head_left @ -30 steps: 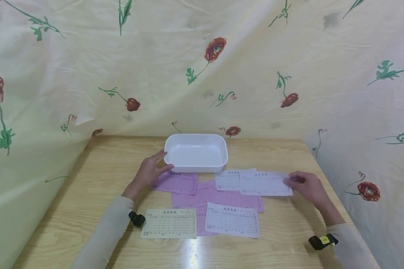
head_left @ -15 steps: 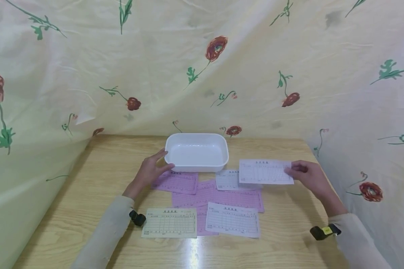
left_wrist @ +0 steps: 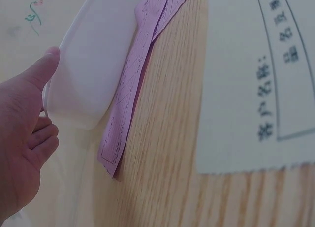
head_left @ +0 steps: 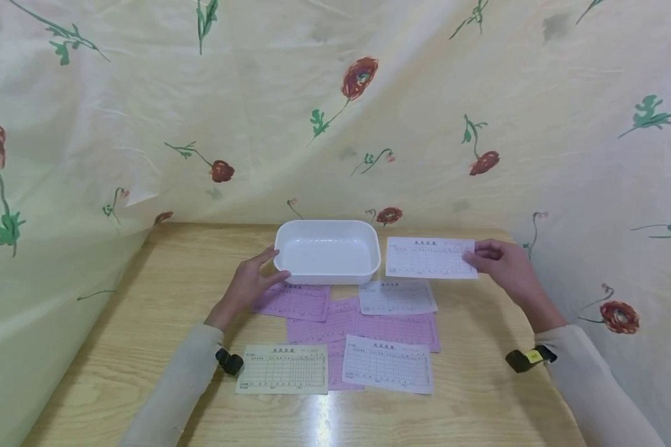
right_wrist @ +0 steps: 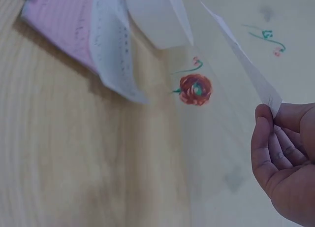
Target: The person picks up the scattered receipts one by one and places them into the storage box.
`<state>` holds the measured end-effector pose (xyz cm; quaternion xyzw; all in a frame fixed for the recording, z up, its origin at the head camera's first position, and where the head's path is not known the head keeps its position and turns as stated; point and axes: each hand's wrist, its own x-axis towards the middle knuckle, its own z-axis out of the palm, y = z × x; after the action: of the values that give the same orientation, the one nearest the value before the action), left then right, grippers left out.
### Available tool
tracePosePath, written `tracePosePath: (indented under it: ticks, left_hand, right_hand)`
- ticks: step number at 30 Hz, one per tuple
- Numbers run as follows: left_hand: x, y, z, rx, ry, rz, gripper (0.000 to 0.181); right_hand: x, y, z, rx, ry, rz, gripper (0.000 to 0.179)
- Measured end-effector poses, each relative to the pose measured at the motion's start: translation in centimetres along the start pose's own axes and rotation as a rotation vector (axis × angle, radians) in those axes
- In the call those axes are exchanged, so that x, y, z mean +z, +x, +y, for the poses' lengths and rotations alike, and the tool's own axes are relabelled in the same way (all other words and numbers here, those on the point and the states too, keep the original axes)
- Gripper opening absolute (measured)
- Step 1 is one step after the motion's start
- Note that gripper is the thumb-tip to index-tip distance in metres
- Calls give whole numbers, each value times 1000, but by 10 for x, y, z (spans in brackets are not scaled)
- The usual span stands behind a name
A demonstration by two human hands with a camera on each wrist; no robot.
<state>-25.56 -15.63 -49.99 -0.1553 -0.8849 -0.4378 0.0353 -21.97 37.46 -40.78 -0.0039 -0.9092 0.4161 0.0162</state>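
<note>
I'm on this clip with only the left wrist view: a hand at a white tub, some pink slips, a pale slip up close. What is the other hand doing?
Observer: The right hand pinches a white slip by one end.
Operator: Is that slip lying on anything?
Observer: No, the right wrist view shows it held up in the air, clear of the table.
Operator: And what shows inside the tub?
Observer: In the head view, the bare white floor of the tub shows, with no slip in it.
</note>
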Motion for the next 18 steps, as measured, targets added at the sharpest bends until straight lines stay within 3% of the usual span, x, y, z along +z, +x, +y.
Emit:
tracePosePath:
  ticks: [4,12,18]
  left_hand:
    - [0,0,0,5,-5,2,79]
    - [0,2,-2,3,12,0,80]
    - [-1,2,-2,2,-9,-6,81]
  right_hand:
    - [2,9,-12,5,-6,13,55]
    - [15,24,-37,-6,117,25,52]
    - [32,35,-53,3,144,14,53]
